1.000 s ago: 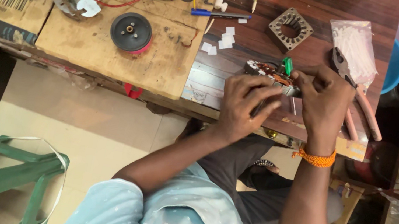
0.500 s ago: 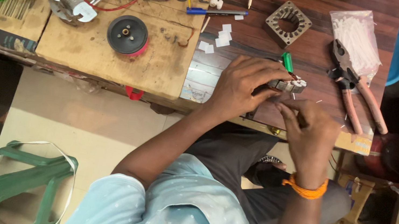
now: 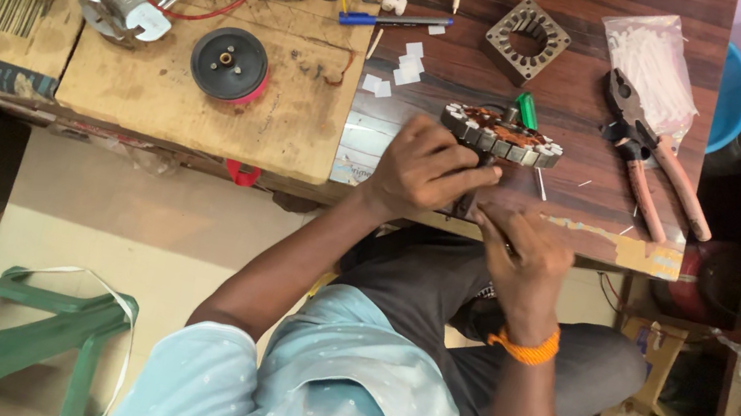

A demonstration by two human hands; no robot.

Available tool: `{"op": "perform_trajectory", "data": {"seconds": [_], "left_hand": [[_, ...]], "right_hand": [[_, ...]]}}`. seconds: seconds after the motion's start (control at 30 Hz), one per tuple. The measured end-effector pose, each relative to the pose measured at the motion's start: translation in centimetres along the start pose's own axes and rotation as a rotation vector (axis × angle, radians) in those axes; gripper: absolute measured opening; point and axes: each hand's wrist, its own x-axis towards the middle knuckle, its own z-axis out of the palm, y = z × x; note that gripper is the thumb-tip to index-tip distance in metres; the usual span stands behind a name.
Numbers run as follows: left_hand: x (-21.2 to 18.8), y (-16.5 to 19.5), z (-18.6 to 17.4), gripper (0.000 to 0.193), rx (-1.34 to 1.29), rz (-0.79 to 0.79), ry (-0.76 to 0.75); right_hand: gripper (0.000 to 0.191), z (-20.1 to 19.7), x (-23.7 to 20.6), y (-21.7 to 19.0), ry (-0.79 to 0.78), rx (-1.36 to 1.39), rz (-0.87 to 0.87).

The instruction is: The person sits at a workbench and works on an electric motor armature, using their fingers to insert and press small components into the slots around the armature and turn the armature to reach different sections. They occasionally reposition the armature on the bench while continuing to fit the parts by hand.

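In the head view, a round motor stator with copper-coloured windings and a grey toothed metal rim lies on the dark wooden table, near its front edge. The left hand rests just left of it, fingers curled against its near-left rim. The right hand, with an orange thread band at the wrist, sits nearer, over the table edge, fingertips pinched together; what they grip is too small to tell. Red-handled pliers lie to the right, a square grey metal lamination frame farther back, and a black round pulley wheel well to the left.
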Motion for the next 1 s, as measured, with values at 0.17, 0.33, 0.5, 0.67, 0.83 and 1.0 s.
{"op": "perform_trajectory", "data": {"seconds": [0.17, 0.33, 0.5, 0.67, 0.83, 1.0], "left_hand": [[-0.1, 1.5, 1.0, 0.016, -0.356, -0.356, 0.176], [0.6, 3.8, 1.1, 0.011, -0.539, -0.708, 0.235], [1.7, 4.9, 1.3, 0.012, -0.589, -0.867, 0.311], [2.4, 5.2, 1.2, 0.012, -0.59, -0.917, 0.317], [2.8, 5.5, 1.2, 0.013, -0.512, -0.87, 0.317], [2.8, 5.9, 1.5, 0.012, -0.478, -0.84, 0.341]], "right_hand": [[0.015, -4.0, 2.2, -1.5, -0.07, -0.046, -0.098], [0.01, -3.5, 6.3, -1.8, -0.055, 0.007, 0.01], [0.007, -1.8, 10.0, -0.3, -0.066, 0.014, 0.073], [0.007, -1.6, 9.9, 1.5, -0.04, 0.066, 0.149], [0.008, -1.3, 8.3, 3.1, 0.029, 0.296, 0.375], [0.021, -0.6, 7.7, 4.4, 0.068, 0.352, 0.382]]}}
